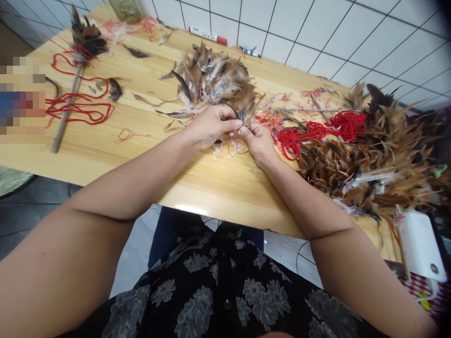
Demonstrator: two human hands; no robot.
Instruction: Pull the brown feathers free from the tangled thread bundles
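Observation:
My left hand [216, 126] and my right hand [257, 141] meet over the middle of the wooden table [197, 188], thumbs and fingers pinched close together. Between the fingertips is the base of a small feather bunch [246, 109], brown and grey, pointing away from me. Just beyond it lies a larger pile of brown and grey feathers [220, 77]. White and pink thread scraps [225, 149] lie under my hands. To the right of my right hand is a tangle of bright red cord [317, 133].
A big heap of brown feathers [366, 155] covers the table's right side, with a white device [421, 246] near it. At left lies a stick with dark feathers [66, 110] and red cord. A red-capped marker [207, 36] lies near the tiled wall.

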